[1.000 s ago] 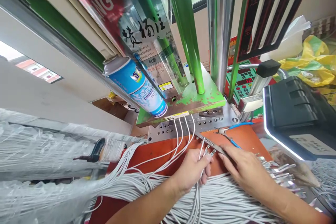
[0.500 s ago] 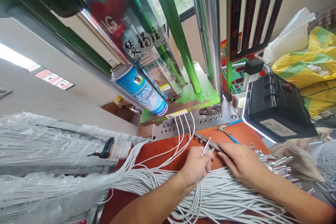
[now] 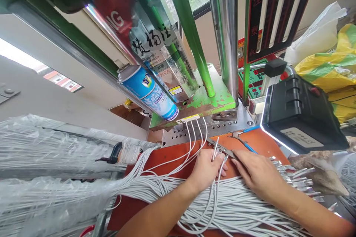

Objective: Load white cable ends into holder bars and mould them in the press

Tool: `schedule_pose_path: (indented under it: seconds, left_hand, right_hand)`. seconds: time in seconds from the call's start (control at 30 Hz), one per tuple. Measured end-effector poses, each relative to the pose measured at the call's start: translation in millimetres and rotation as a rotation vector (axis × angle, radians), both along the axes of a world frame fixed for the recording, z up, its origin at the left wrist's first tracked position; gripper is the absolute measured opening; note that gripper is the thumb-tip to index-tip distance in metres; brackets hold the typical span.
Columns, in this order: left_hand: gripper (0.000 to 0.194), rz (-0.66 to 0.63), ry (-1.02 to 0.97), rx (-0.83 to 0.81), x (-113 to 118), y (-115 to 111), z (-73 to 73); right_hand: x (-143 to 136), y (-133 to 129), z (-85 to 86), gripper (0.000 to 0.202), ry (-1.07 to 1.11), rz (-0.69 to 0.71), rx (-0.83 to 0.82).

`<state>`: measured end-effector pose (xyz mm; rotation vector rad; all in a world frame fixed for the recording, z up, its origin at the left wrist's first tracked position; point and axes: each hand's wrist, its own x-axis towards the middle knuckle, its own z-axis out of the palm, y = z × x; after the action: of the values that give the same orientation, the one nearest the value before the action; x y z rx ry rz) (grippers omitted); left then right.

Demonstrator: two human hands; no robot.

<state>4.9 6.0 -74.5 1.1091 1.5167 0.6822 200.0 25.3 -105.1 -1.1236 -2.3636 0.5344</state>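
Head view: the spray can (image 3: 154,96) leans at a tilt at the left end of the green plate (image 3: 219,104), behind the far edge of the worktop (image 3: 265,145); you cannot tell what is inside. Beyond the right edge, a yellow bag (image 3: 319,68) and a white bag (image 3: 314,33) are bunched up, contents hidden. Off the left edge, clear wrap (image 3: 55,155) encloses thick bundles of thin pale strands.

Your left hand (image 3: 207,168) comes in from the near edge, wrist turned inward, thumb and fingers pinching white cables (image 3: 230,200); one end sticks up past your fingertips. Your right hand (image 3: 260,172) reaches in from the near right corner, palm down, thumb and fingers grasping the right end of the metal strip (image 3: 229,153). That strip slants toward the middle of the far edge, and your left fingers sit right at it. The other cables spread along the near edge. Pliers (image 3: 236,134) lie by the far edge, right of the strip.

Compared with half a second ago, your left fingers are closer in against the strip, and the cables below them hang in looser, more separate loops. Your right hand keeps the same hold.
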Motion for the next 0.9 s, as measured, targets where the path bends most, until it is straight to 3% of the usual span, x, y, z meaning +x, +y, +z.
schedule_pose_path:
  seconds: [0.23,0.47,0.9]
  left_hand:
    - [0.038,-0.108,0.351,0.22,-6.1,-6.0,7.6]
    - [0.03,0.076,-0.08,-0.081,-29.7,-1.6,7.9]
    - [0.036,-0.089,-0.156,-0.186,-22.9,11.9,10.5]
  right_hand:
    - [0.6,-0.8,0.3,0.031,0.012,0.004,-0.067]
    - [0.1,0.8,-0.5,0.03,0.026,-0.023,-0.042]
    - [1.6,2.4,2.0,0.028,0.062,0.035,-0.076]
